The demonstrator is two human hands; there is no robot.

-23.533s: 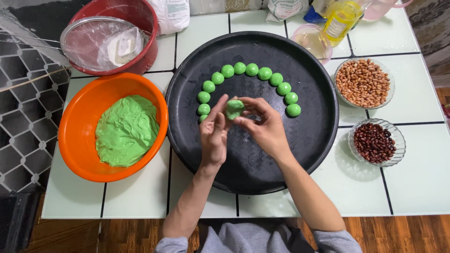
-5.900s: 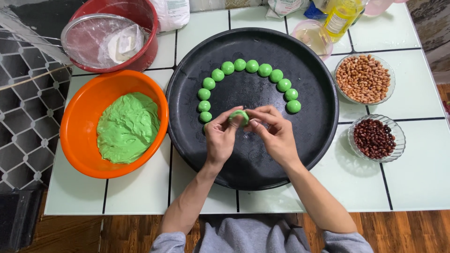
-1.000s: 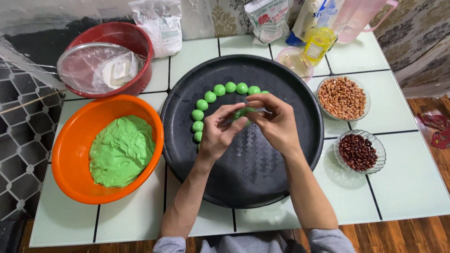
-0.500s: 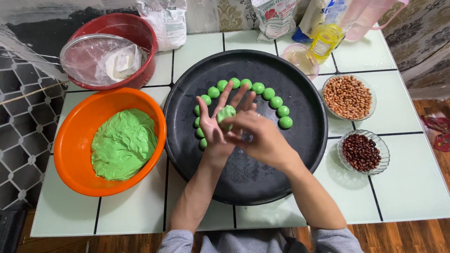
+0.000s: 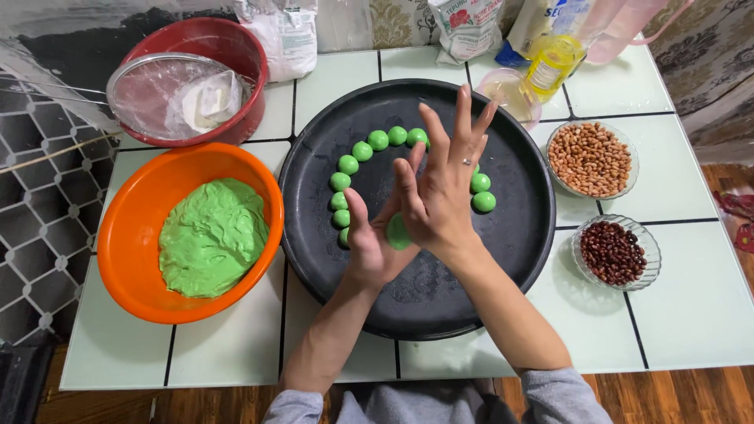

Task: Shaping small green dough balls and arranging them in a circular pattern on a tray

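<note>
A green dough ball (image 5: 397, 232) is pressed between my two palms above the round black tray (image 5: 518, 259). My left hand (image 5: 371, 245) lies underneath, palm up. My right hand (image 5: 444, 184) lies on top with its fingers spread and pointing away from me. Several small green dough balls (image 5: 360, 151) form an arc on the far half of the tray, partly hidden behind my hands. An orange bowl (image 5: 129, 235) at the left holds a mass of green dough (image 5: 212, 235).
A red bowl (image 5: 236, 47) with a plastic-covered sieve stands at the back left. A glass dish of peanuts (image 5: 591, 159) and a dish of dark red beans (image 5: 613, 251) sit to the right of the tray. Bags, an oil bottle (image 5: 550, 67) and a pink jug line the back edge.
My right hand has slid forward across my left palm, fingers now stretched out farther over the tray, with the dough ball between the palms. The camera has shifted slightly.
</note>
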